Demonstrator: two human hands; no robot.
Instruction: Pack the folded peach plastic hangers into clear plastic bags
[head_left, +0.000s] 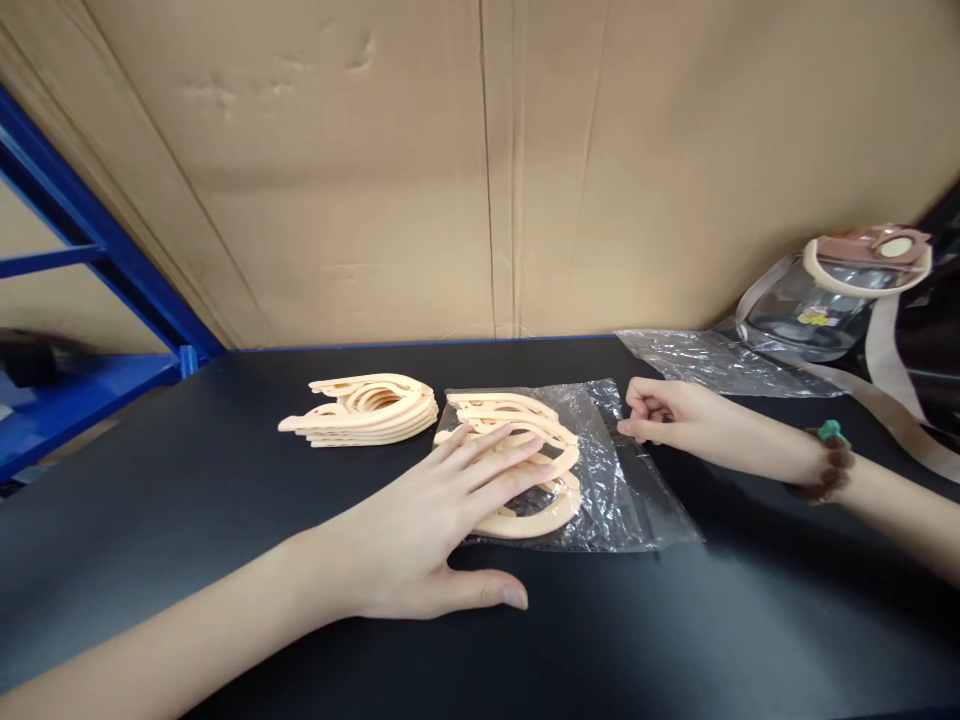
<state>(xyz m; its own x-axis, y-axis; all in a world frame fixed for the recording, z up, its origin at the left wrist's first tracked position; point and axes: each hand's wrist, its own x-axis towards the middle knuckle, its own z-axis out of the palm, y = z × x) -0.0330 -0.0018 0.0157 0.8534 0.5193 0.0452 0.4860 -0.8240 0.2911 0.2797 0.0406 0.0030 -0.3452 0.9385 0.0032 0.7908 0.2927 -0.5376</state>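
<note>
With fingers spread wide on the left hand (442, 510) and curled in on the right hand (660, 408), impossible to tell whether pinching film, best to press lightly and evenly. On the black tabletop (187, 520), see the clear plastic bag (600, 500) around peach plastic hangers (525, 525); at two o'clock from them, a transparent water bottle (795, 300), and at ten, a loose hanger stack (375, 437).

"What's worn behind the right hand's (660, 412) grip?"
"A fuzzy-looking brown band (831, 476) around the wrist, with a small turquoise piece (831, 431) on top."
"Behind the left hand (442, 505)?"
"A bare forearm (187, 625)."
</note>
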